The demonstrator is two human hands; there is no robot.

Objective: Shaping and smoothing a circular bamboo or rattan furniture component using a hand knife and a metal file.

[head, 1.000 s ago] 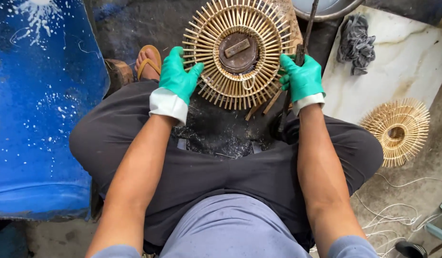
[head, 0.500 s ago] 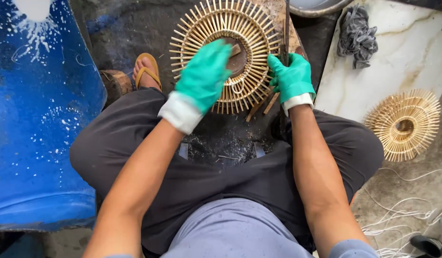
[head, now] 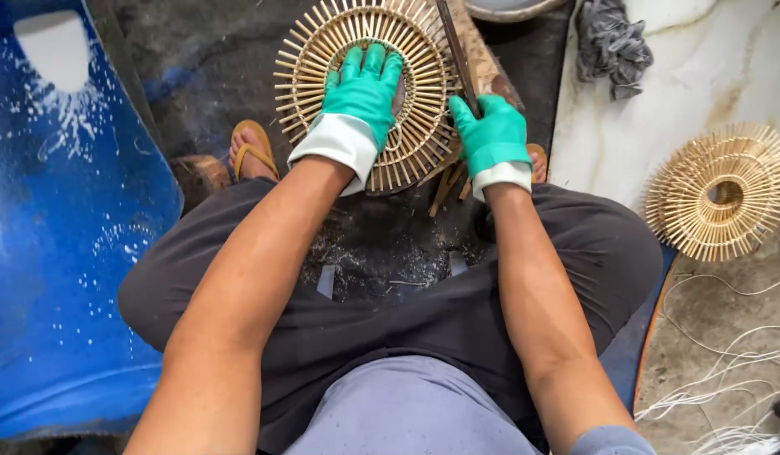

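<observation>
A round frame of radiating bamboo sticks (head: 322, 46) lies on the dark wet floor in front of me. My left hand (head: 362, 91), in a teal glove with a white cuff, rests flat over the frame's centre with fingers spread. My right hand (head: 489, 135), gloved the same way, is closed around the handle of a long dark blade (head: 455, 46) that stands at the frame's right edge. Short bamboo offcuts (head: 447, 181) lie just below the frame.
A finished bamboo stick ring (head: 723, 192) sits on a pale marble slab (head: 626, 143) at right, with a grey rag (head: 607, 42) above it. A large blue plastic drum (head: 61, 253) fills the left side. White cords (head: 727, 379) trail at lower right. My sandalled foot (head: 251, 150) rests by the frame.
My left hand has slid from the frame's left rim onto its centre. My right hand has shifted down along the right edge, and the view has tilted so the frame sits higher.
</observation>
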